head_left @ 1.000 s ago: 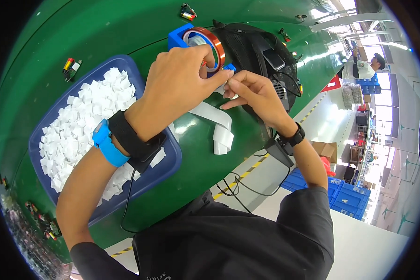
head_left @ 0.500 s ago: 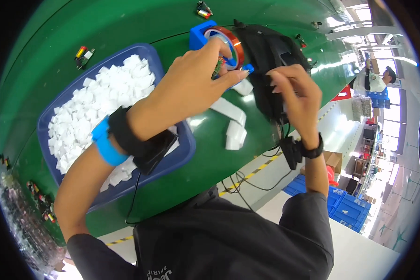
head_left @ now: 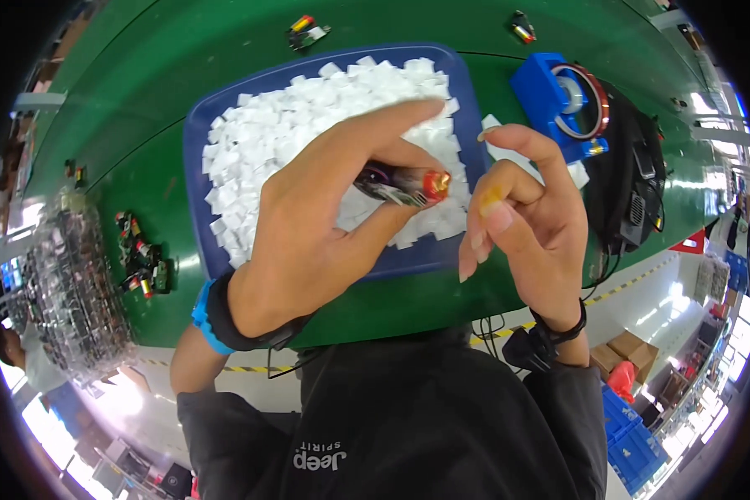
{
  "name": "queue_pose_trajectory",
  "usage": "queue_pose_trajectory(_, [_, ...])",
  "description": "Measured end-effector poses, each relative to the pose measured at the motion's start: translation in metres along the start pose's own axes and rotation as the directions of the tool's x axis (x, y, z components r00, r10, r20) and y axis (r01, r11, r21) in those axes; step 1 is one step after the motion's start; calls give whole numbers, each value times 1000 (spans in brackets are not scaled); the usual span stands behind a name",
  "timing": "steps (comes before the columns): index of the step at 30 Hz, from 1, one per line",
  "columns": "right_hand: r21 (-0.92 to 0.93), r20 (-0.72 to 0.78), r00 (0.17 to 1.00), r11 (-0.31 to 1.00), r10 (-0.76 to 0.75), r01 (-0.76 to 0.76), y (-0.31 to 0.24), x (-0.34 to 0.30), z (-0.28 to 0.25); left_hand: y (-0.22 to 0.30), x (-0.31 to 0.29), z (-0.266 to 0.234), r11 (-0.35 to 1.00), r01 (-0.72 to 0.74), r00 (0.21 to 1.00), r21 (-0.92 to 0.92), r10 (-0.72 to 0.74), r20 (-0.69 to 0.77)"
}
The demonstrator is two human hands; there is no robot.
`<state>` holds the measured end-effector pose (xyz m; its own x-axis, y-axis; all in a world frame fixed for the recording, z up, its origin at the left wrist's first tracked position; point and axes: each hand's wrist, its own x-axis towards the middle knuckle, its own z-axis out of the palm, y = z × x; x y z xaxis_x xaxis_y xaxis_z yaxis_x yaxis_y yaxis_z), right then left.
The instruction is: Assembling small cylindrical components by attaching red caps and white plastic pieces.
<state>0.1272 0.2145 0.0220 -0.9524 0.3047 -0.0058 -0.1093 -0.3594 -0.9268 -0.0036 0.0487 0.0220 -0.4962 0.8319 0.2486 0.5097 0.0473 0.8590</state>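
Observation:
My left hand is closed around a small circuit board with a red cylindrical part, held over a blue bin full of small white pieces. Fingers and thumb grip it from both sides, hiding much of the board. To its right, my right hand is raised with bent fingers, apart from the board. A small yellowish, see-through piece of tape shows between its thumb tip and a bent finger. Behind that hand stands a blue tape dispenser with a roll of amber tape.
A black bag-like item lies right of the dispenser. Several similar boards sit left of the bin, near stacked clear plastic trays. More boards lie at the back. Blue crates stand at the lower right.
My left hand has left the tape dispenser and come over the bin with the board. The right hand has moved in beside it from near the black bag. The view has turned left.

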Motion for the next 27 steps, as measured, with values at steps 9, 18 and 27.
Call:
queue_pose_trajectory(9, [26,26,993,993,117,-118,8,12,28,-13,-12,-21,936,-291,943,197,315,-105])
queue_pose_trajectory(18, [73,84,991,992,100,-107,13,13,20,-10,-10,-12,789,-400,860,467,499,-105])
queue_pose_trajectory(27, [97,29,994,989,108,-110,12,14,24,-20,-4,-12,755,-437,821,490,557,-126])
